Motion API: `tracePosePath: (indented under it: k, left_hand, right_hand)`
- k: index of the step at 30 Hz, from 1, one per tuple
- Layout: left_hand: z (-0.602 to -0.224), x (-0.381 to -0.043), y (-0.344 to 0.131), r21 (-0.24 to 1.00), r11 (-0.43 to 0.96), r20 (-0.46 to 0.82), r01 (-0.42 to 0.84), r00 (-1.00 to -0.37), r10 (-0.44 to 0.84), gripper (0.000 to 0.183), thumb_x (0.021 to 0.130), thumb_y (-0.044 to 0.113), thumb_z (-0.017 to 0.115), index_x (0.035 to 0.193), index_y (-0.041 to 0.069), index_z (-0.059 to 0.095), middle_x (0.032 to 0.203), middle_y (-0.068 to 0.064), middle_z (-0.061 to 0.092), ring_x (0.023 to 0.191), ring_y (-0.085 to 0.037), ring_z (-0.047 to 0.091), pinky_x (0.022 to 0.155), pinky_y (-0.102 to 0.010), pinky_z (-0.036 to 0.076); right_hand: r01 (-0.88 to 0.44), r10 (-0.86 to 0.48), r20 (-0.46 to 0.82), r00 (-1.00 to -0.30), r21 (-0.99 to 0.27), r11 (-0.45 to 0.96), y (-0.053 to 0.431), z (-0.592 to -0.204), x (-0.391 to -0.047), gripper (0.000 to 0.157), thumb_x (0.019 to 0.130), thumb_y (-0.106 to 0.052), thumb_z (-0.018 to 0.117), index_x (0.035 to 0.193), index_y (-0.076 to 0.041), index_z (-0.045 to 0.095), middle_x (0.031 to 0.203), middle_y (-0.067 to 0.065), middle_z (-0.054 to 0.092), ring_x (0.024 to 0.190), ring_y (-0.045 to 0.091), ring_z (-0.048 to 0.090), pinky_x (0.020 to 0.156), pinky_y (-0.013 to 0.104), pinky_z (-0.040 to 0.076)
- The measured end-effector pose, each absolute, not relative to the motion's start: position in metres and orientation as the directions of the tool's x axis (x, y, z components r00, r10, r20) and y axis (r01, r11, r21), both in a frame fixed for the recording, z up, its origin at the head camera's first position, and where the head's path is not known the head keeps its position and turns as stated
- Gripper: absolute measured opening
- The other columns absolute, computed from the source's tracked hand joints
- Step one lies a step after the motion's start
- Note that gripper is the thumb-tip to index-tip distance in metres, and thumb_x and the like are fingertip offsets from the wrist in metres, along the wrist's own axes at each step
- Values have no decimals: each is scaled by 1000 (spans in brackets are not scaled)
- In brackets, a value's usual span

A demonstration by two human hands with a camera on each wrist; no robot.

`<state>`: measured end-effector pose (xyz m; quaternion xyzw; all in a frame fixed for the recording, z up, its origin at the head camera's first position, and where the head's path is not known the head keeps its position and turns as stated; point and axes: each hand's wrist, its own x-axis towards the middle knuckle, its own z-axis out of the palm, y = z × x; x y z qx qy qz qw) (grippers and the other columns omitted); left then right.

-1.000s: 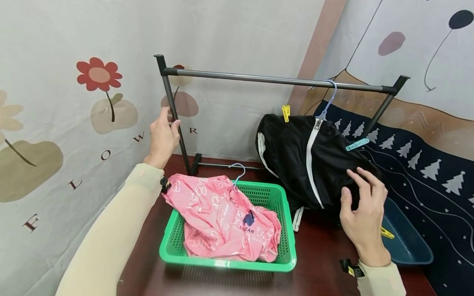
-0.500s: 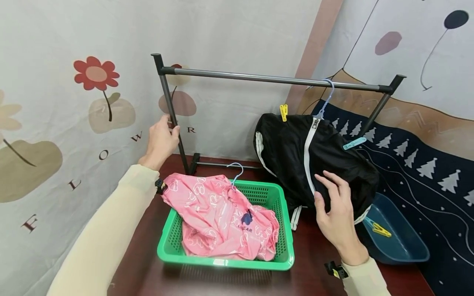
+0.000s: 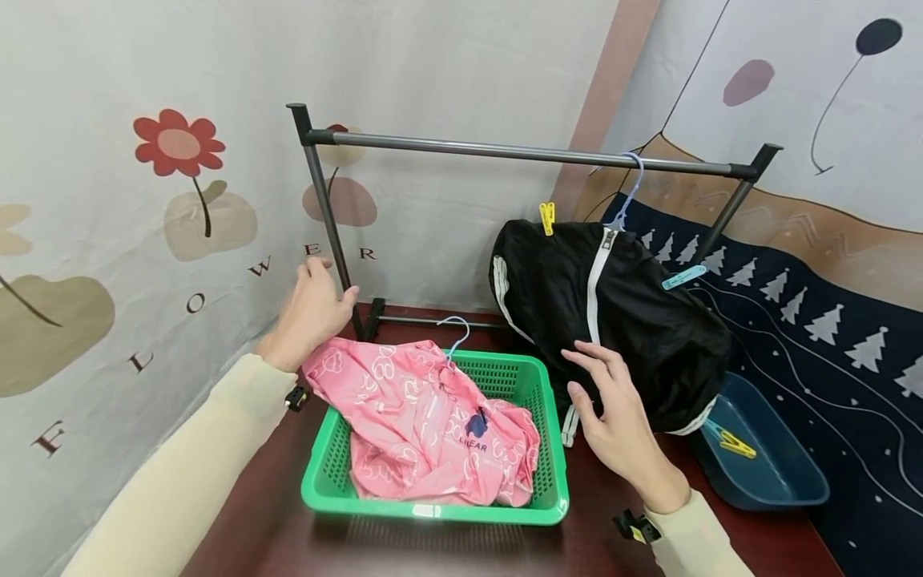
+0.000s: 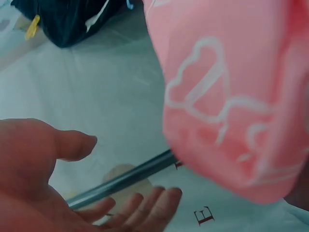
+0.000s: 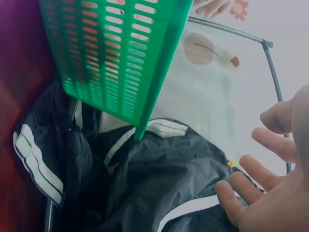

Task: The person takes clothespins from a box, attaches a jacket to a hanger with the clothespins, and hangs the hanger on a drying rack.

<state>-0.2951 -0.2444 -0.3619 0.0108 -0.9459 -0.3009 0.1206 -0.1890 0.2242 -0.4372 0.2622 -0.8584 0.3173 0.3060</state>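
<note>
My left hand (image 3: 308, 312) is beside the rack's left post (image 3: 328, 212), its fingers relaxed and holding nothing. In the left wrist view, thumb and fingers are apart, with the post behind them. A pink printed garment (image 3: 433, 417) on a light-blue hanger (image 3: 460, 327) lies in a green basket (image 3: 433, 510), one sleeve over the back left rim. My right hand (image 3: 623, 417), fingers spread, hovers in front of a black jacket (image 3: 656, 328) with white zip trim. The jacket hangs from the rack bar (image 3: 476, 148) on another blue hanger (image 3: 631, 192).
A yellow clothespin (image 3: 547, 218) and a light-blue one (image 3: 684, 277) are clipped to the jacket. On the right stands a dark blue tub (image 3: 782, 485) with clothespins (image 3: 735, 445) inside. The dark red table (image 3: 346, 553) meets a printed cloth wall (image 3: 461, 72) behind.
My left hand has come down along the rack's post and away from it. The right hand has moved left across the jacket's front, and the view has shifted slightly.
</note>
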Motion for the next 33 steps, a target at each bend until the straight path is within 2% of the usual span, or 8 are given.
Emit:
tracePosePath:
  k: [2, 10, 14, 17, 20, 26, 33]
  left_hand:
    - [-365, -287, -242, 566, 823, 205, 53, -976, -78, 74, 119, 34, 64, 170, -9, 32, 156, -44, 44, 120, -56, 63, 99, -69, 59]
    - [-379, -268, -239, 452, 880, 112, 143, -988, 102, 43, 116, 35, 72, 139, -1, 69, 130, -30, 63, 111, -41, 65, 91, -57, 57]
    - [-386, -264, -240, 415, 895, 81, 165, -986, 144, 36, 114, 36, 77, 127, 3, 77, 128, -27, 71, 115, -40, 66, 92, -58, 57]
    - [-391, -263, -241, 401, 898, 68, 184, -983, 171, 32, 112, 36, 79, 120, 5, 78, 120, -23, 72, 109, -37, 65, 88, -54, 56]
    - [-394, -262, -242, 391, 893, 82, 224, -974, 209, 29, 110, 34, 82, 116, 6, 80, 110, -17, 71, 99, -31, 64, 83, -48, 55]
    - [-404, -266, -243, 374, 865, 137, 335, -942, 306, 17, 109, 22, 83, 113, 5, 82, 95, -12, 74, 90, -26, 63, 81, -43, 51]
    - [-411, -267, -243, 394, 852, 156, 346, -938, 309, 9, 110, 17, 82, 115, 9, 83, 98, -14, 74, 91, -26, 65, 81, -45, 53]
  right_hand:
    - [-648, -269, 680, -682, -391, 653, 222, -437, -189, 49, 110, 2, 74, 157, -11, 70, 166, 20, 60, 155, 42, 58, 131, 8, 27]
    - [-679, -348, 647, -679, -374, 631, 210, -439, -194, 47, 110, -2, 75, 156, -11, 71, 164, 18, 62, 152, 40, 60, 131, 11, 30]
    - [-676, -397, 598, -696, -359, 643, 204, -440, -195, 46, 112, -6, 76, 156, -14, 70, 165, 16, 61, 152, 36, 62, 128, 29, 44]
    - [-681, -429, 573, -698, -349, 643, 201, -439, -195, 45, 112, -8, 77, 155, -15, 70, 164, 16, 61, 151, 35, 62, 122, 46, 52]
    - [-688, -454, 551, -700, -350, 636, 197, -437, -195, 44, 112, -9, 76, 155, -15, 70, 164, 16, 61, 152, 34, 61, 119, 54, 55]
    - [-678, -481, 500, -721, -361, 640, 193, -431, -196, 41, 115, -14, 74, 156, -19, 70, 168, 11, 58, 156, 30, 58, 122, 56, 56]
    - [-701, -502, 513, -697, -337, 629, 193, -425, -199, 39, 113, -13, 77, 152, -16, 72, 162, 11, 63, 152, 28, 63, 121, 51, 59]
